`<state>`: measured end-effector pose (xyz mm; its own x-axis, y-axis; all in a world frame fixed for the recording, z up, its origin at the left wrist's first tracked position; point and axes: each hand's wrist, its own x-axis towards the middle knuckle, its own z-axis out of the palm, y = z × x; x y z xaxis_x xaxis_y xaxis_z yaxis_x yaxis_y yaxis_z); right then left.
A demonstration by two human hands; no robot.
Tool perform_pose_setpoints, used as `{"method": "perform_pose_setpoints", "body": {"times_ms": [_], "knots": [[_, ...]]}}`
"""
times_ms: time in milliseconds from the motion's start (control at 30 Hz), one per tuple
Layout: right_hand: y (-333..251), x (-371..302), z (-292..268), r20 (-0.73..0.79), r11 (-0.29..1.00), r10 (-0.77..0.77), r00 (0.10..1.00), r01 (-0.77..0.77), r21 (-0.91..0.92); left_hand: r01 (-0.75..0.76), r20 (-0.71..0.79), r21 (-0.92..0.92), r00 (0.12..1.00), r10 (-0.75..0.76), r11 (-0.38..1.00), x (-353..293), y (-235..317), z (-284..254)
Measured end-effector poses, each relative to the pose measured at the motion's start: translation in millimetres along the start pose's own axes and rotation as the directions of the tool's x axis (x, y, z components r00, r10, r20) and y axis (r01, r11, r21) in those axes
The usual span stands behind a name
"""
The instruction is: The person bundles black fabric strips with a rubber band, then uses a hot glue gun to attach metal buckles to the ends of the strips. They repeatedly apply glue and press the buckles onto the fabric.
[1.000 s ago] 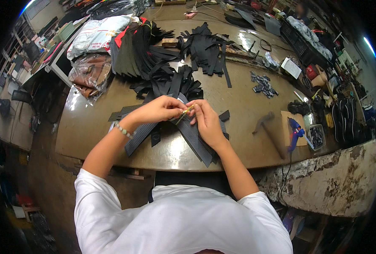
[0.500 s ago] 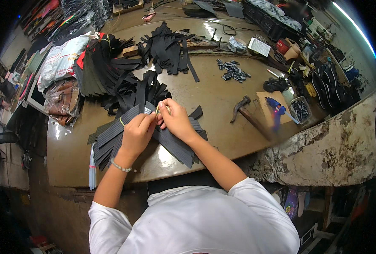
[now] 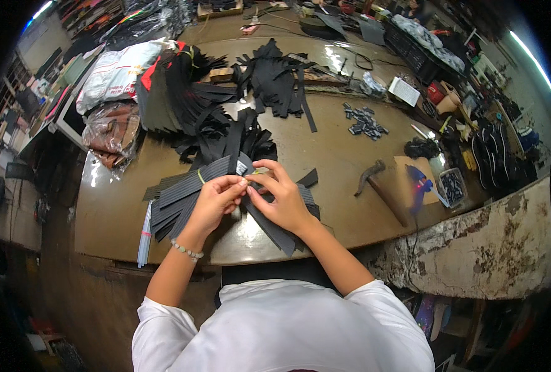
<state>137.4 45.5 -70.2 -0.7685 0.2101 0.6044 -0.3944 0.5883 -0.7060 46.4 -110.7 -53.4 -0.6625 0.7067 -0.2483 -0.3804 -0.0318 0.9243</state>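
Observation:
My left hand [image 3: 218, 199] is pinched, thumb against forefinger, over a pile of dark grey ribbed strips [image 3: 182, 197]. Meeting it fingertip to fingertip is my right hand [image 3: 282, 197], its fingers curled and partly spread. A thin yellow band [image 3: 250, 175] seems to run between the fingertips, mostly hidden by them. Beneath both hands the strips fan out to left and right, and a yellow-green tie [image 3: 201, 176] goes round the left bundle. Just beyond my fingers, a black strap [image 3: 234, 146] and a small white label [image 3: 241, 167] lie on the strips.
Bundles of black straps [image 3: 272, 77] lie farther back. A hammer [image 3: 381, 192], a blue glue gun [image 3: 419, 186], small dark pieces [image 3: 365, 121] and a clear box [image 3: 452, 187] are on the right. A white bag [image 3: 117, 74] and thin pale sticks [image 3: 144, 239] are on the left.
My view has shifted, so the table's things sit farther right in the picture. The right hand's fingers have spread from a tighter pinch, while the left stays pinched.

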Motion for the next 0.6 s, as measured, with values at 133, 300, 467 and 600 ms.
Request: {"method": "perform_pose_setpoints", "body": {"times_ms": [133,300,467,600], "knots": [[-2,-3,-1,-0.041,0.959,-0.160,0.986,0.145,-0.244,-0.057,0.028,0.026,0.998,0.056,0.998,-3,-2,3],[2,-5,-6,0.020,0.899,-0.145,0.989,0.141,-0.415,-0.394,0.002,0.675,0.846,0.532,0.624,-8,-1,-8],[18,-7,-15,0.065,0.866,-0.117,0.991,0.134,-0.482,-0.271,-0.020,0.851,0.839,0.543,0.449,-15,-12,-21],[30,5,-29,0.177,0.960,0.229,0.957,-0.192,-0.204,-0.231,-0.062,0.842,0.856,0.514,0.487,-22,-10,-23]]}}
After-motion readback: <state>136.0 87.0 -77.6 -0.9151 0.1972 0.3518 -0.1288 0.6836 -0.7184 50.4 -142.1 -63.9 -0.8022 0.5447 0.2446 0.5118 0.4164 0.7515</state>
